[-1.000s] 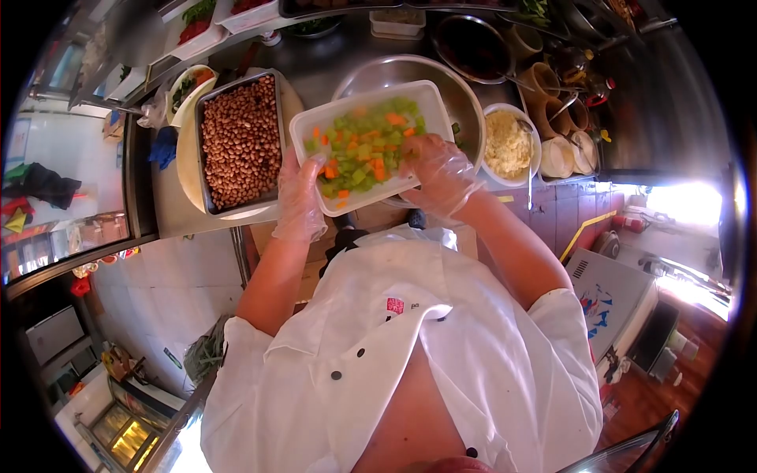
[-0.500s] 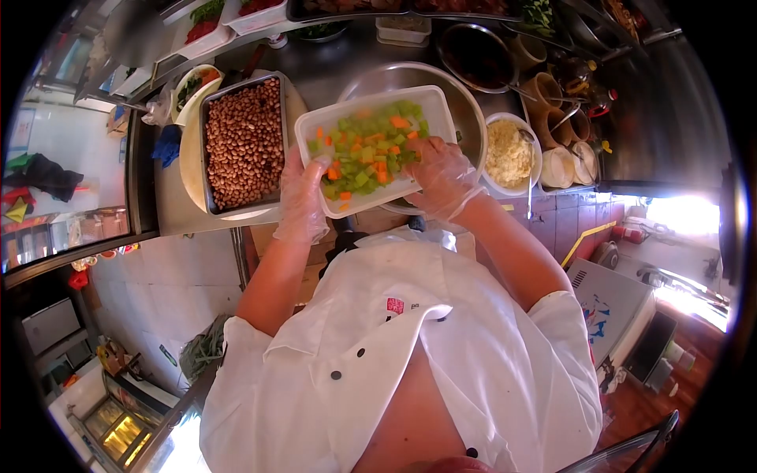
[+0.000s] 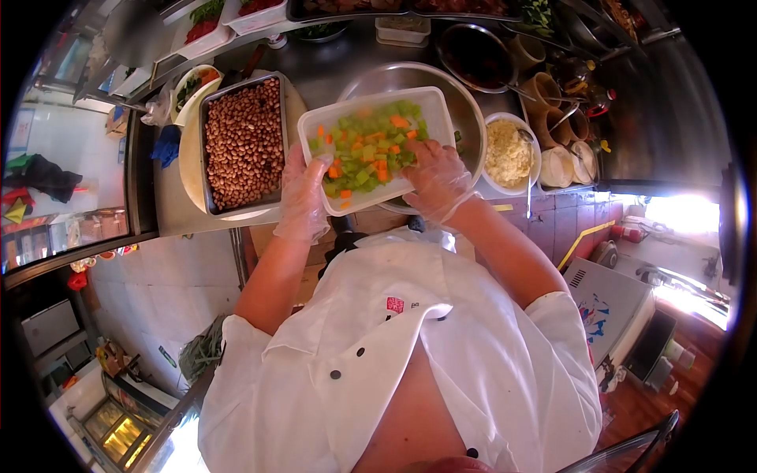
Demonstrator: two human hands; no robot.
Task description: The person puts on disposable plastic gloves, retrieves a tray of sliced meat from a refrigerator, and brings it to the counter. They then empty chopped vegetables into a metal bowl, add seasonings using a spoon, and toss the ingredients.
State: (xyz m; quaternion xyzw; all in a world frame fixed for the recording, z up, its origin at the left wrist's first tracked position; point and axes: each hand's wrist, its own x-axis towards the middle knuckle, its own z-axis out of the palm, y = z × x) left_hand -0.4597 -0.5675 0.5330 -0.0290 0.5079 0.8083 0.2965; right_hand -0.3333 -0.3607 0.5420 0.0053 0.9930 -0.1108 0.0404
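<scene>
My left hand (image 3: 303, 193), in a clear plastic glove, grips the left side of a white rectangular tub (image 3: 311, 126), thumb over the rim. Diced green vegetable and orange pieces (image 3: 367, 151) lie in the tub, which is tilted above a large steel bowl (image 3: 471, 118). My right hand (image 3: 438, 177), also gloved, is at the tub's right edge with its fingers over the rim by the diced pieces. Whether those fingers pinch any pieces is too small to tell.
A metal tray of reddish nuts or beans (image 3: 243, 142) rests on a round board (image 3: 189, 162) at the left. Right of the steel bowl sits a white bowl of pale minced food (image 3: 509, 154) with a spoon. Behind it stands a pot of dark liquid (image 3: 475, 57).
Over the last second the counter and its items have shifted slightly down in view. The fingers of my right hand have moved slightly at the tub's right edge. My left hand keeps its hold.
</scene>
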